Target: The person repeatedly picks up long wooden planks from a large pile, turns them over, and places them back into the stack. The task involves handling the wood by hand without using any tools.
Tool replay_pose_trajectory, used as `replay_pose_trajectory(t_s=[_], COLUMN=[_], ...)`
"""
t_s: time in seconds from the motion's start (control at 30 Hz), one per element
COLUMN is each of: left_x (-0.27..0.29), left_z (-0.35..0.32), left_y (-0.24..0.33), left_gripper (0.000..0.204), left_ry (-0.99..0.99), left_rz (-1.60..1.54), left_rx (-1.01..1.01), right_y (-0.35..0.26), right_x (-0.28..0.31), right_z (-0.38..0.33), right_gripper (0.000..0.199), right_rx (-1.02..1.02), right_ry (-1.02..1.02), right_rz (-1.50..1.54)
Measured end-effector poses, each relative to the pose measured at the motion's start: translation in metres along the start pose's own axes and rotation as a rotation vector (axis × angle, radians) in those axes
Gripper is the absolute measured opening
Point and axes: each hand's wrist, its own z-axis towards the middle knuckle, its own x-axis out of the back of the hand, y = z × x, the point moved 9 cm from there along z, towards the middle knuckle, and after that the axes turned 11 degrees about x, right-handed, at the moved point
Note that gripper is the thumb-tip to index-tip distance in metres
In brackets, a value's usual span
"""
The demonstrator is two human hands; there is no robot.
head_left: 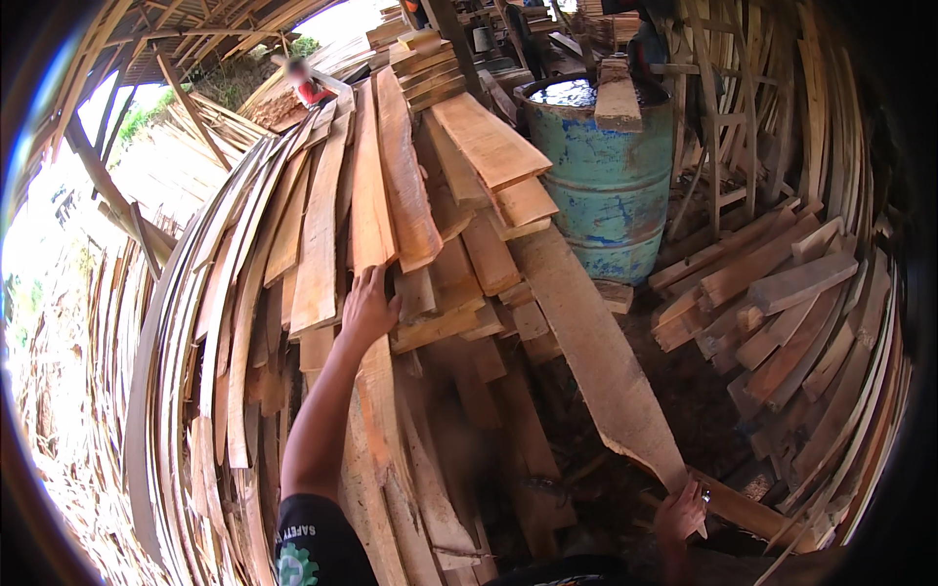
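- Right hand [681, 510], at 5 o'clock in the view: fingers curled around the near end of a long pale plank [586, 342], gripping its ragged lower edge.
- Long pale plank: runs from the right hand up toward 11 o'clock, its far end resting against the heap of short boards [469, 264] near the centre.
- Left hand [367, 309], just left of centre: palm down, fingers spread flat on the lower end of an orange-toned board [369, 186]; it pinches nothing.
- Orange-toned board: lies lengthwise on the plank stack [313, 244], pointing toward 12 o'clock, with a broader reddish board [405, 186] touching it on its right.
- Blue drum [611, 186], at 1 o'clock: upright, paint worn, dark liquid at its top, with a short wood block [618, 98] laid across the rim.
- Offcut pile [772, 303], at 3 o'clock: short planks lying crosswise on the ground, beside the drum.
- Thin curved strips [176, 371], at 9 o'clock: bundled along the left edge of the stack.
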Motion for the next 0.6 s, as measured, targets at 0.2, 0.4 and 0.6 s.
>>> replay_pose_trajectory(t_s=[0.2,0.4,0.6], left_x=[-0.036,-0.052,0.015], left_z=[0.067,0.091,0.086], left_y=[-0.009,-0.029,-0.049], left_gripper=[0.023,0.012,0.018], left_ry=[-0.063,-0.096,0.018], left_rz=[0.308,0.3,-0.177], left_rx=[0.158,0.123,0.381], right_y=[0.009,0.003,0.003], right_x=[-0.009,-0.005,-0.005], right_z=[-0.003,-0.003,-0.006], right_gripper=[0.059,0.059,0.056], right_rx=[-0.04,0.003,0.054], right_ry=[-0.055,-0.05,0.017], right_rz=[0.005,-0.01,-0.006])
